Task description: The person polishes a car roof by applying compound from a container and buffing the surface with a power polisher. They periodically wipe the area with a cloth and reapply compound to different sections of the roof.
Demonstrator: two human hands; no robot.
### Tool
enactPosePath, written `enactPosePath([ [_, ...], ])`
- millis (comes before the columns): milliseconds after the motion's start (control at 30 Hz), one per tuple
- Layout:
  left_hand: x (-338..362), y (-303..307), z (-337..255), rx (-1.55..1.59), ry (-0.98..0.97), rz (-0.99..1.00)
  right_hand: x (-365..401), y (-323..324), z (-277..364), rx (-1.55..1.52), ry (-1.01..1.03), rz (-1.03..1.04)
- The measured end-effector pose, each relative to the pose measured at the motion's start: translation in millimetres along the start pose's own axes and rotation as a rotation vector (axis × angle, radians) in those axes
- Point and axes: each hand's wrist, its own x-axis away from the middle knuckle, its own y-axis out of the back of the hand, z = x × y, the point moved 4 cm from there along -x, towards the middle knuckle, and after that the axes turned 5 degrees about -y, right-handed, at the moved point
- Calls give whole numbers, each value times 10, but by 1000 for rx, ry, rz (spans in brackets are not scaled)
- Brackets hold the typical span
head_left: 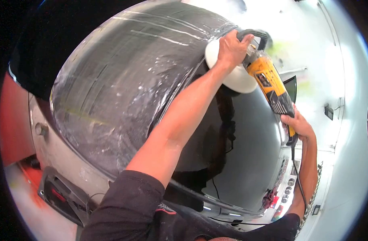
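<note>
glossy black panel [248,156] open below the polisher [270,82], power cord [295,165] hanging beside it — white wall [346,132] close at right

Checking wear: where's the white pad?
Head view, upper centre: the white pad sits beneath the left hand, on the yellow polisher, against the dark car panel.

One left hand [231,49], one right hand [298,125], one polisher [271,85], one pad [237,79], one cord [298,176]

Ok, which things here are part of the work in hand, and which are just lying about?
In use: yellow polisher, white pad, cord, glossy black panel, left hand on the front handle, right hand on the rear grip.
Lying about: red rag at lower right, black-and-red case at lower left.
</note>
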Motion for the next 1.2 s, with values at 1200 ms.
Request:
enactPosePath([
  [1200,1467,3588,-2877,69,413,15,2816,-1452,1744,180,-31,384],
])
